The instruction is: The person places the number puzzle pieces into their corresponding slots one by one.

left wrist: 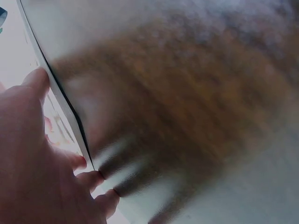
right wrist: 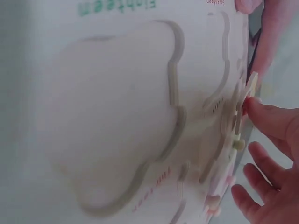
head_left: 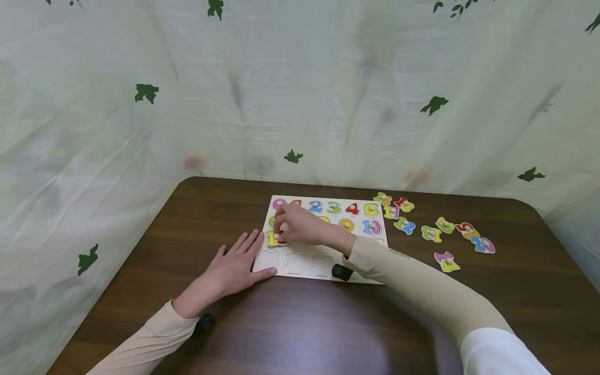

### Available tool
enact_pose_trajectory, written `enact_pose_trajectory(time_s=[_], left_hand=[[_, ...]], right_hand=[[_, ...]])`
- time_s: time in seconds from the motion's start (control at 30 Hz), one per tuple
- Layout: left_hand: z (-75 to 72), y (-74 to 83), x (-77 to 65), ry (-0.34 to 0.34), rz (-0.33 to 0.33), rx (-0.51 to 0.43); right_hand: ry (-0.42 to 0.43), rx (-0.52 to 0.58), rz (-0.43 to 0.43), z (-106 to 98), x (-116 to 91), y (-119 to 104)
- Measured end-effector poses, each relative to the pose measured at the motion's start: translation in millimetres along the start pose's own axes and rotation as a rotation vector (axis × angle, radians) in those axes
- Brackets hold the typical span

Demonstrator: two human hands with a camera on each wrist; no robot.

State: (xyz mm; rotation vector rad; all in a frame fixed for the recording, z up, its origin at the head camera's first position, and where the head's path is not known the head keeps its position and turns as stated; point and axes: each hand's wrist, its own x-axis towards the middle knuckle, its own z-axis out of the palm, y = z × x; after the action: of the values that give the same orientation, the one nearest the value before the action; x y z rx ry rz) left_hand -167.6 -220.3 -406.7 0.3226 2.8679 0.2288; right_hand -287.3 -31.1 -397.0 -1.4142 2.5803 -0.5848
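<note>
A white wooden number puzzle board [head_left: 304, 263] lies on the table. My left hand [head_left: 234, 265] rests flat at its lower left corner, fingers spread and thumb along the near edge; the left wrist view shows fingertips over the board's edge. My right hand [head_left: 300, 225] reaches across the board and pinches a yellow-and-red two-digit puzzle piece [head_left: 272, 239] over the left end of the third row. In the right wrist view this puzzle piece [right wrist: 252, 84] stands tilted against the board, my thumb on it. The fingers partly cover its second digit.
Coloured number pieces fill much of the upper rows, such as the blue 2 [head_left: 315, 207] and red 4 [head_left: 352, 209]. Bare recesses [right wrist: 117, 116] show in the lower rows. Several loose two-digit pieces [head_left: 431, 234] lie on the brown table [head_left: 515, 291] right of the board.
</note>
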Motion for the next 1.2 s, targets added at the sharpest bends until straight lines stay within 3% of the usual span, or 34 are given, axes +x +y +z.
enact_pose_trajectory(time_s=[0.33,0.57,0.9,1.2], left_hand=[[3.5,-2.0,3.7,-0.003,-0.005,-0.005],[6.8,-3.6,5.7,0.001,-0.005,-0.010],[1.5,0.6,4.2,0.000,-0.013,-0.013],[3.1,-0.7,3.4,0.003,-0.004,0.000]], right_hand=[[0.019,-0.091,0.077,7,8,-8],[0.027,-0.019,0.096,7,3,3],[0.077,0.135,0.094,-19,-30,12],[0.166,0.233,0.159,-31,-68,26]])
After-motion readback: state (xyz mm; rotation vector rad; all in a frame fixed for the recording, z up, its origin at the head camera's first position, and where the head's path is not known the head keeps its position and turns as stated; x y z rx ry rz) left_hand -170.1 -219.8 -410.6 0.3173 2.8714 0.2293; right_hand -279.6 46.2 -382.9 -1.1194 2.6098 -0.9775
